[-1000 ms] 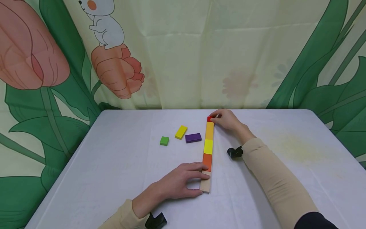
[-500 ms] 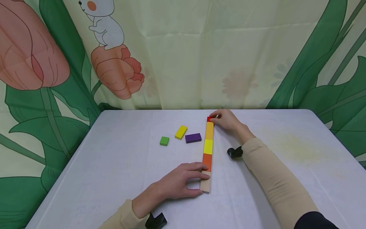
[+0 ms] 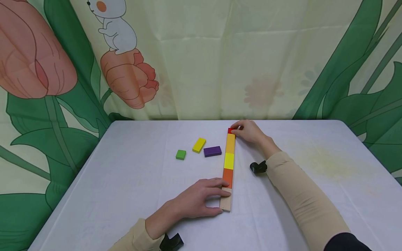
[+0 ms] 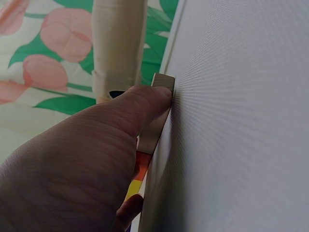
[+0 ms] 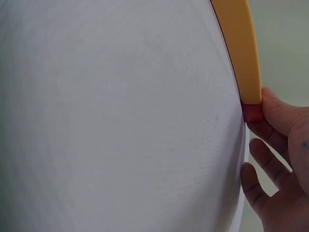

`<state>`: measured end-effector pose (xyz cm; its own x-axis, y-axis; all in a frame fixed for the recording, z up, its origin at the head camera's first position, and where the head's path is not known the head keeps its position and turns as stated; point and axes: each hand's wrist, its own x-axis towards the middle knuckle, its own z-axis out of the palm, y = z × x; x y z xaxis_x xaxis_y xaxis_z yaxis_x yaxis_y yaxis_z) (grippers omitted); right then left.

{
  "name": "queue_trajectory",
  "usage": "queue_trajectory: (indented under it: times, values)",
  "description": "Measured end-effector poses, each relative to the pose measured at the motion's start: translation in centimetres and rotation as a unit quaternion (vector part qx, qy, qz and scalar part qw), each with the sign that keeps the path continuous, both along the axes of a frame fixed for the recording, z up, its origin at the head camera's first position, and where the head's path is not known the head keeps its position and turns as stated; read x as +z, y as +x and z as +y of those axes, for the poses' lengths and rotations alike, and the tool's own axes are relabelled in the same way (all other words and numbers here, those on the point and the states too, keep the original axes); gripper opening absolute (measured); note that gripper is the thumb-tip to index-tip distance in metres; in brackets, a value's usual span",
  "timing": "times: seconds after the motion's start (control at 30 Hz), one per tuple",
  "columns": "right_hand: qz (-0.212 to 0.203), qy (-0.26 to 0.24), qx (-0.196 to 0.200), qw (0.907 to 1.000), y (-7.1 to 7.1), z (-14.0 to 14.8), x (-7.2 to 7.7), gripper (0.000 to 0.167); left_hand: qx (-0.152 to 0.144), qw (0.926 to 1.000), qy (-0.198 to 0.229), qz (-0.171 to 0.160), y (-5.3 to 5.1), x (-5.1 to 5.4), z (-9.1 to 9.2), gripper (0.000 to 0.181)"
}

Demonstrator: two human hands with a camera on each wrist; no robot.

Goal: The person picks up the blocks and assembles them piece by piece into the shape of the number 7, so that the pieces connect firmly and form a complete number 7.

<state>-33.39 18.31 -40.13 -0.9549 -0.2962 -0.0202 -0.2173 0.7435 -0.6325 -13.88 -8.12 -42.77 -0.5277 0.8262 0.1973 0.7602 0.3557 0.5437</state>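
A straight row of blocks lies on the table: a plain wooden block [image 3: 225,204] nearest, then an orange block [image 3: 228,176], a yellow block [image 3: 229,161], a long amber block [image 3: 230,143] and a small red block [image 3: 230,130] farthest. At the near end my left hand [image 3: 199,198] holds the wooden block, thumb at its near left corner and a finger across its top to the right edge; another finger touches the orange block. My right hand [image 3: 249,131] pinches the red block against the amber one; in the right wrist view its other fingers [image 5: 270,162] are loosely bent.
Left of the row lie a purple block [image 3: 212,151], a loose yellow block [image 3: 199,145] and a small green block [image 3: 180,154], apart from each other. The white-covered table [image 3: 132,174] ends at the back against a printed curtain [image 3: 194,76].
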Motion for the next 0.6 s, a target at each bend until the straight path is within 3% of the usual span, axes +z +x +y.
queue_trajectory:
  times: [0.6]
  values:
    - [-0.007, 0.014, -0.005, 0.9999, 0.13, -0.26, 0.06, 0.028, -0.002, 0.9999, -0.007, -0.009, 0.04, 0.2, 0.09, 0.044]
